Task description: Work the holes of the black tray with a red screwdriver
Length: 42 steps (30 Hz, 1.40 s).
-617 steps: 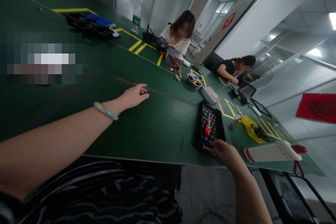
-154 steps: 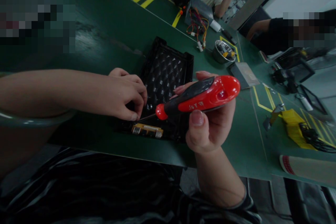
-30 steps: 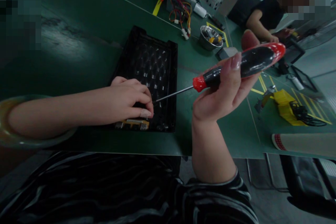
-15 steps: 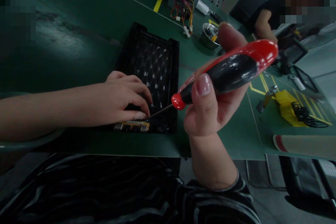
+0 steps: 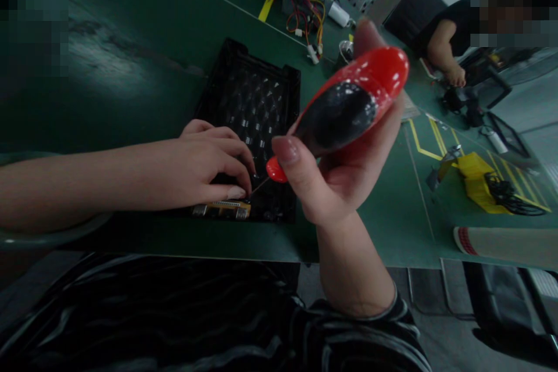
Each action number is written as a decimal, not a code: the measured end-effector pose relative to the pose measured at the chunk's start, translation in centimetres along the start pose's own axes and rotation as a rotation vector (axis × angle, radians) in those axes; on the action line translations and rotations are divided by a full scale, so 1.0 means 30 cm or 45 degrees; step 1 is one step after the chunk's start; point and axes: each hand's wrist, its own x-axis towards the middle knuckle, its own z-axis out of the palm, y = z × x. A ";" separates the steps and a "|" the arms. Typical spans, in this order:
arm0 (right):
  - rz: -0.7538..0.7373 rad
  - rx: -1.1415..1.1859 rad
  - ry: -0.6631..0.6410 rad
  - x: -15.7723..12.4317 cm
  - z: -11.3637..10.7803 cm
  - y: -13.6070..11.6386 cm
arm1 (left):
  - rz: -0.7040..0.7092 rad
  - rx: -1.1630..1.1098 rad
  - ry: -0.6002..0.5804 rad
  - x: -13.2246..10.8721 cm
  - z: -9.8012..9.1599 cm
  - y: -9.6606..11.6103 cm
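My right hand [image 5: 335,180] is wrapped round the red and black handle of a screwdriver [image 5: 335,113]. Its thin shaft slants down to the left, and the tip ends by the thumb and forefinger of my left hand [image 5: 213,165]. Those two fingers are closed together over the near edge of a black plastic panel [image 5: 274,99] with a honeycomb pattern. What lies between them is hidden. Just below the left thumb, a small circuit board [image 5: 224,209] with metal connectors sits along the panel's near edge.
Beyond the panel stand a grey metal box with coloured cables [image 5: 300,6] and a metal bowl [image 5: 346,49]. To the right are a yellow holder [image 5: 479,180] with black cable and a pale roll [image 5: 505,243]. Another person's arm [image 5: 442,46] rests at the far right.
The screwdriver's handle has swung left and tilted more upright with my right hand, its tip staying by my left fingers. My left hand has hardly moved. The other person's hand has come into view.
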 end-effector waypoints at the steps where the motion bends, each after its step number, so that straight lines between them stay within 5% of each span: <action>1: -0.102 0.049 0.020 0.004 0.011 0.007 | -0.004 0.020 -0.009 -0.001 -0.002 0.002; 4: -0.228 0.126 -0.009 0.007 0.030 0.022 | -0.016 0.027 -0.025 -0.002 -0.005 0.004; 14: -0.132 0.086 -0.123 -0.008 0.003 0.017 | -0.009 -0.011 -0.038 -0.003 -0.010 0.013; 20: -0.245 0.133 -0.119 0.009 0.017 0.040 | -0.051 -0.002 -0.036 0.000 -0.012 0.024; 24: -0.321 0.292 0.053 0.024 0.028 0.023 | -0.016 -0.065 0.016 0.001 0.016 -0.008; 27: -0.294 0.380 0.328 0.040 0.018 0.009 | -0.007 -0.126 0.041 0.000 0.023 -0.024; 30: -0.258 0.280 0.640 0.056 -0.003 0.028 | -0.068 -0.127 0.063 -0.002 -0.016 -0.022; 32: -0.172 0.204 0.708 0.059 -0.009 0.053 | -0.237 -0.087 0.178 -0.004 -0.065 -0.016; 36: -0.042 0.204 0.457 0.037 0.018 0.092 | -0.742 0.014 0.520 -0.004 -0.152 -0.020; 42: -0.011 0.223 0.105 -0.011 0.087 0.100 | -0.825 0.021 0.655 0.014 -0.144 -0.037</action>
